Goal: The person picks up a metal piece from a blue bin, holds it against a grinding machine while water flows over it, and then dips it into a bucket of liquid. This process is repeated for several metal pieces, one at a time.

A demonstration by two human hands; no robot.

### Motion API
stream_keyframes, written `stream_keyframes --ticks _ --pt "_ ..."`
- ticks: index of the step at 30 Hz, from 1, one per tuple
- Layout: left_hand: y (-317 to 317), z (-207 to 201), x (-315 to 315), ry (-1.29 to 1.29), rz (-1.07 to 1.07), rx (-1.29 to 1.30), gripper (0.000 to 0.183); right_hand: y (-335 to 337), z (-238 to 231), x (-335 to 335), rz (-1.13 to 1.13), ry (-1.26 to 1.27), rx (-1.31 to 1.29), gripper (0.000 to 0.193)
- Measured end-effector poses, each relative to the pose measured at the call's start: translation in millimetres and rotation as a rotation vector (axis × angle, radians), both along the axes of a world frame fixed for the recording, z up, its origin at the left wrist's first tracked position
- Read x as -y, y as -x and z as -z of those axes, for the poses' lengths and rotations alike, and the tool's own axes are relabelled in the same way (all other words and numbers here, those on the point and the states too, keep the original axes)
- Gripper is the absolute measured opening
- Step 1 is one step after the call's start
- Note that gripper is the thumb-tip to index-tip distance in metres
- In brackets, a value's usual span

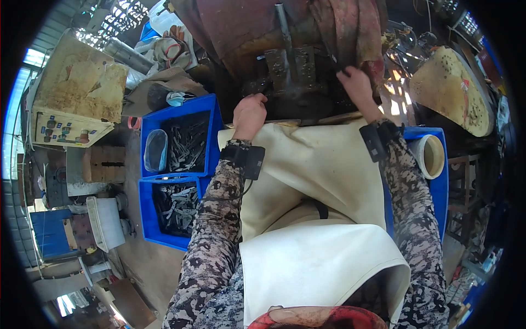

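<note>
My left hand is closed at the near left edge of a dark, wet machine trough. A dark shape lies by its fingertips, and I cannot make out what they grip. Over the trough's right side, my right hand is also closed, thumb and fingers pinched together beside a hanging red-brown cloth. A thin dark sliver seems to stick up from its fingers; its kind is unclear. Between the hands, an upright metal pipe comes down in front of a wet metal block.
At left stand two blue bins of thin metal pieces, one also holding a clear plastic container. To the right, a blue tub holds a cream bucket. A stained control box is far left. A cream apron covers my lap.
</note>
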State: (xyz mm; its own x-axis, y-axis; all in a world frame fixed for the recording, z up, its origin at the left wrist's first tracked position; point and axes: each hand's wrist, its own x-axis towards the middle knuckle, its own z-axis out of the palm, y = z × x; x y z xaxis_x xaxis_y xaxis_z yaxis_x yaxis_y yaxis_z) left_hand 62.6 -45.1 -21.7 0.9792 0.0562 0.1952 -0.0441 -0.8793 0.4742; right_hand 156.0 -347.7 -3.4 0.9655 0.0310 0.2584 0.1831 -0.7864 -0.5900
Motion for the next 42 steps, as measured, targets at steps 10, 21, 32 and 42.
stream_keyframes --ticks 10,21,32,42 --pt "4.0 -4.4 3.8 0.032 0.005 0.088 0.018 -87.4 -109.2 -95.2 -0.067 0.013 0.343 0.039" --pt "3.9 -1.2 6.4 0.021 -0.032 0.058 0.016 -93.5 -117.1 -129.5 -0.152 0.246 0.449 0.038" --pt "3.1 -3.5 8.0 -0.001 -0.031 0.050 0.015 -101.4 -132.2 -146.9 -0.128 0.402 0.522 0.036" --pt "5.1 -9.1 10.4 0.002 0.003 0.034 0.014 -95.5 -138.7 -149.9 -0.097 0.492 0.476 0.026"
